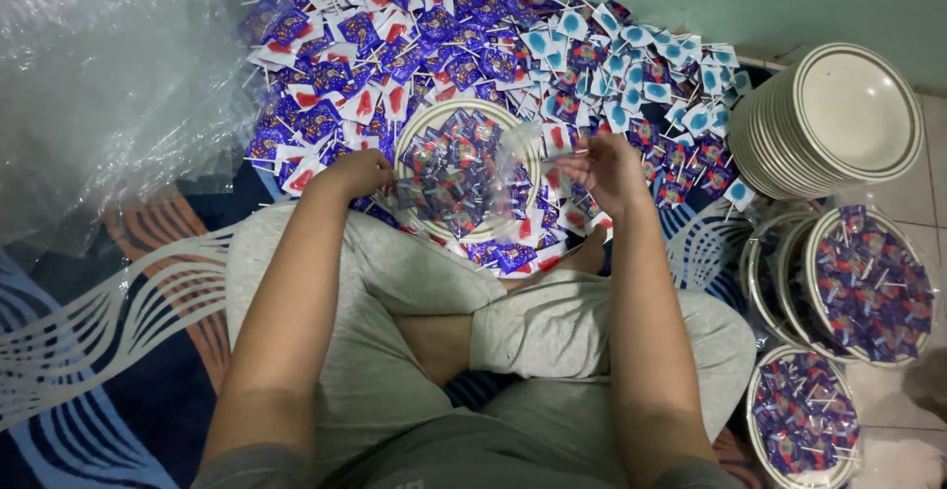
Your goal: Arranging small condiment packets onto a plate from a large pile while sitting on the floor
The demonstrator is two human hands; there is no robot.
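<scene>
A cream bowl [513, 124] filled with wrapped lollipops sits on the floor in front of my crossed legs, inside a clear plastic bag [523, 158]. My left hand [357, 173] grips the bag's left edge beside the bowl. My right hand [610, 168] pinches the bag's right side, fingers closed on the film. A big heap of purple, red and blue wrapped lollipops [473, 45] spreads behind the bowl.
A stack of empty cream bowls [838, 119] stands at the right. Below it are bagged bowls of lollipops [868, 282] and another [804, 415]. A pile of clear plastic sheeting [109, 84] lies at the left. A blue patterned rug [99, 351] covers the floor.
</scene>
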